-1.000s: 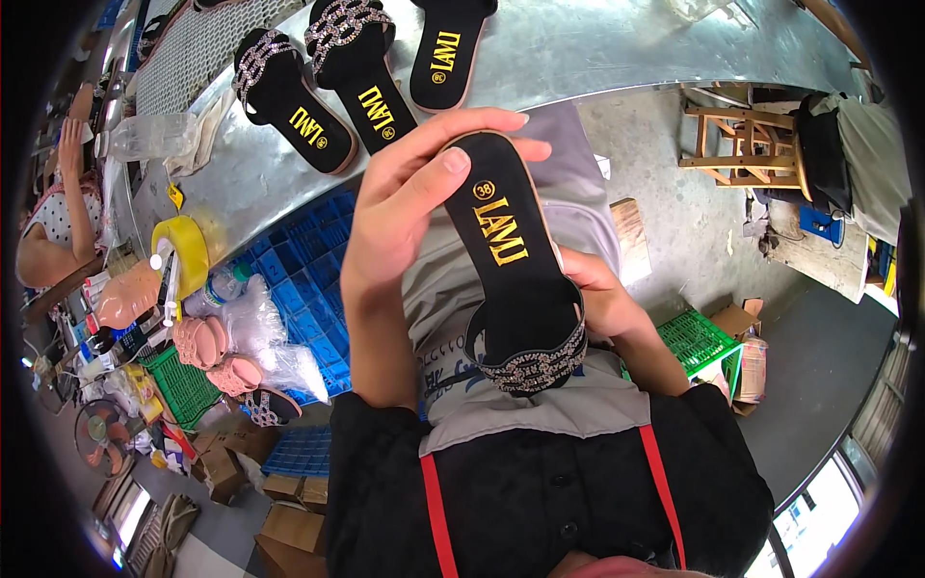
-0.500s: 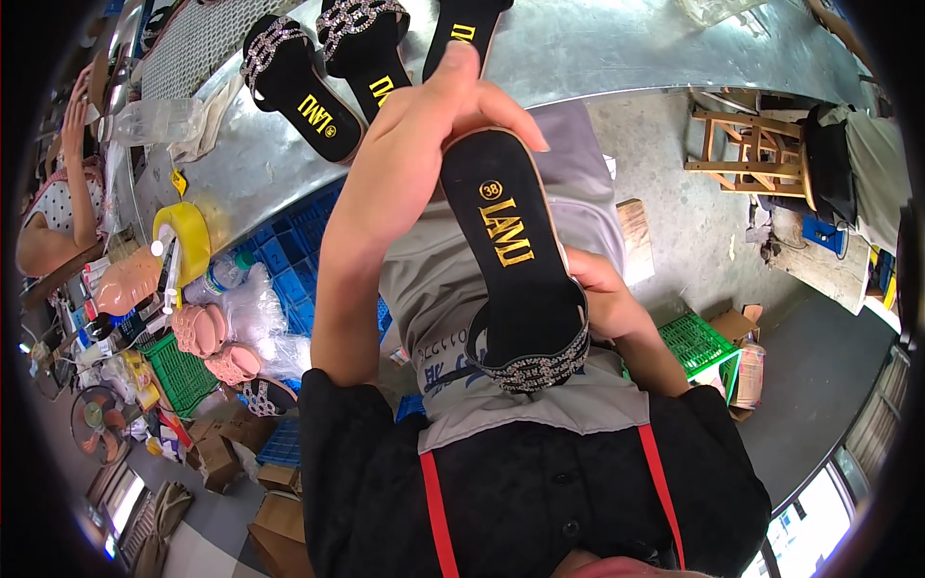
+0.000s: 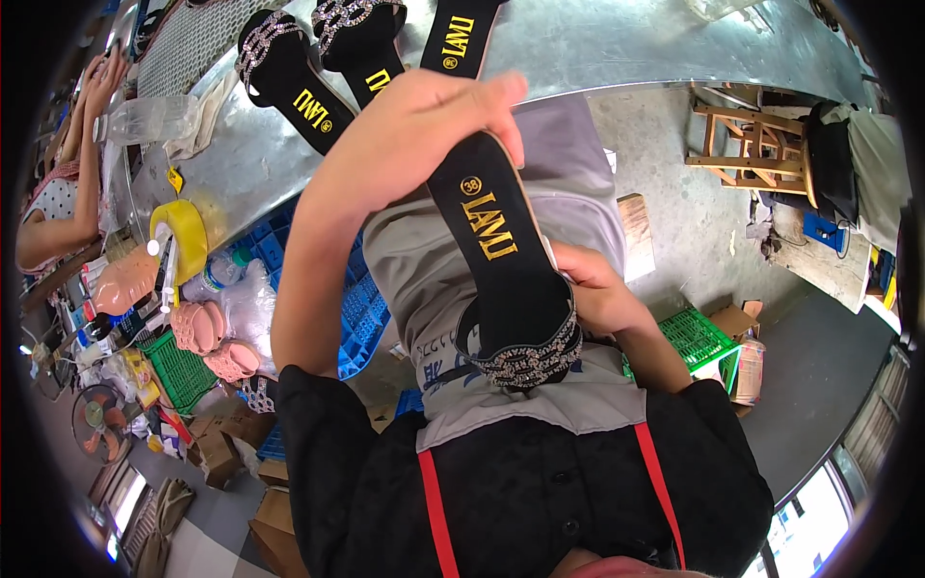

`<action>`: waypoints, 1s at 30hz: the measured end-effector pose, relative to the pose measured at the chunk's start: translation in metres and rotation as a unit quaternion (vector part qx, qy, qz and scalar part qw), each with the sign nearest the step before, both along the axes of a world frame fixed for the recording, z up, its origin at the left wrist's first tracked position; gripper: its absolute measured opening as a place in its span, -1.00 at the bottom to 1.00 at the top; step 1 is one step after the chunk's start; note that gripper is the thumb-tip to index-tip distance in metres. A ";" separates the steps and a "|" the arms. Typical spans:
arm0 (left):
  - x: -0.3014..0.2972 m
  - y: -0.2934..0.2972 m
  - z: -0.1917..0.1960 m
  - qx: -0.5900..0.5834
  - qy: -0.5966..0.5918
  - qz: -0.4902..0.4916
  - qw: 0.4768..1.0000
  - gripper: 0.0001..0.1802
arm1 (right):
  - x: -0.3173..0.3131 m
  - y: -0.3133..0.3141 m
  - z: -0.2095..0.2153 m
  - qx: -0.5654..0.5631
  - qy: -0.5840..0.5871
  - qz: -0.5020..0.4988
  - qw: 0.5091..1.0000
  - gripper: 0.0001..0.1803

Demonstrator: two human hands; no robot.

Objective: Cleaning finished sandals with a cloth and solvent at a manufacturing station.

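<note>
Black and long, the sandal (image 3: 506, 275) lies over the person's lap, its rhinestone strap (image 3: 525, 358) nearest the body and its heel end pointing toward the bench (image 3: 617, 43). The right hand (image 3: 597, 294) has its grip closed on the sandal's side by the strap. The left hand (image 3: 424, 130) has its grip wrapped over the heel end. Beyond, three more black sandals (image 3: 289, 72) lie on the metal bench.

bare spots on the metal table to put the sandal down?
Free: the metal table to the right of the three black sandals, out to its far right end. Crowded: left end, with a plastic bottle, cloth and yellow tape roll. Both hands hold the black sandal over the lap.
</note>
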State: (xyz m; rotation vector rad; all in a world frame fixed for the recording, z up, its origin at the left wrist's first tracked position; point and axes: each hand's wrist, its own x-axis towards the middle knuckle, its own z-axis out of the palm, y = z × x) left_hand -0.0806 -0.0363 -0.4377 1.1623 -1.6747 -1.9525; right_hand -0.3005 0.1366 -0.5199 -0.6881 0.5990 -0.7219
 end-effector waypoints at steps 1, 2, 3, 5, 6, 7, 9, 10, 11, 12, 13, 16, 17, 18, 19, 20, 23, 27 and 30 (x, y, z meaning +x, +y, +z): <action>0.001 -0.006 -0.004 -0.021 -0.033 0.003 0.999 -0.18 | 0.002 -0.001 0.002 0.000 -0.001 0.003 1.000 -0.52; 0.000 -0.009 -0.001 -0.020 -0.034 0.004 0.999 -0.18 | 0.004 -0.001 0.005 -0.011 -0.002 0.002 1.000 -0.52; 0.000 -0.011 0.006 0.018 -0.012 -0.024 0.999 -0.12 | 0.005 -0.002 0.008 -0.022 -0.004 0.001 1.000 -0.53; -0.004 -0.008 0.007 0.067 0.016 -0.038 0.997 -0.02 | 0.004 -0.002 0.006 -0.027 -0.006 0.002 1.000 -0.53; -0.005 -0.005 0.009 0.067 0.016 -0.039 0.997 -0.02 | 0.004 -0.002 0.005 -0.034 -0.009 0.002 0.999 -0.53; -0.006 -0.001 0.011 0.011 0.005 -0.020 1.000 -0.03 | 0.004 -0.002 0.005 -0.033 -0.009 0.001 0.999 -0.53; -0.007 0.002 0.014 -0.043 -0.005 -0.006 0.999 -0.04 | 0.005 -0.003 0.005 -0.056 0.009 -0.006 0.998 -0.54; -0.006 0.003 0.017 -0.121 -0.046 -0.015 0.992 -0.19 | 0.004 -0.004 0.004 -0.054 0.009 -0.008 0.998 -0.54; -0.005 0.006 0.020 -0.198 -0.086 -0.022 0.976 -0.34 | 0.003 -0.005 0.004 -0.054 0.011 -0.001 0.998 -0.55; -0.004 0.007 0.022 -0.273 -0.126 -0.028 0.953 -0.49 | 0.002 -0.007 0.004 -0.053 0.013 0.006 0.998 -0.55; -0.009 0.011 0.011 -0.351 -0.092 0.003 0.932 -0.72 | 0.005 -0.008 0.005 -0.052 0.013 0.006 0.999 -0.55; -0.018 0.008 0.000 -0.461 -0.142 0.001 0.876 -0.76 | 0.023 -0.027 0.013 0.075 0.013 -0.014 0.997 -0.62; -0.020 0.011 -0.002 -0.459 -0.143 0.000 0.877 -0.76 | 0.032 -0.042 0.023 0.154 0.032 0.008 0.988 -0.65; -0.024 0.012 -0.003 -0.498 -0.150 -0.010 0.854 -0.78 | 0.041 -0.051 0.028 0.231 0.051 0.027 0.971 -0.68; -0.028 0.013 -0.003 -0.537 -0.157 -0.020 0.829 -0.80 | 0.051 -0.050 0.026 0.231 0.051 0.023 0.971 -0.68; -0.029 0.016 -0.001 -0.537 -0.158 -0.021 0.829 -0.80 | 0.062 -0.046 0.022 0.272 -0.037 0.017 0.961 -0.68; -0.034 0.019 0.004 -0.578 -0.190 -0.031 0.793 -0.83 | 0.062 -0.032 0.008 0.348 -0.184 0.064 0.917 -0.73; -0.032 0.009 0.016 -0.391 -0.085 0.004 0.917 -0.66 | 0.067 -0.037 0.016 0.385 -0.219 0.148 0.884 -0.82; -0.032 -0.003 0.024 -0.113 -0.047 -0.015 0.992 -0.46 | 0.070 -0.040 0.024 0.303 -0.162 0.154 0.926 -0.82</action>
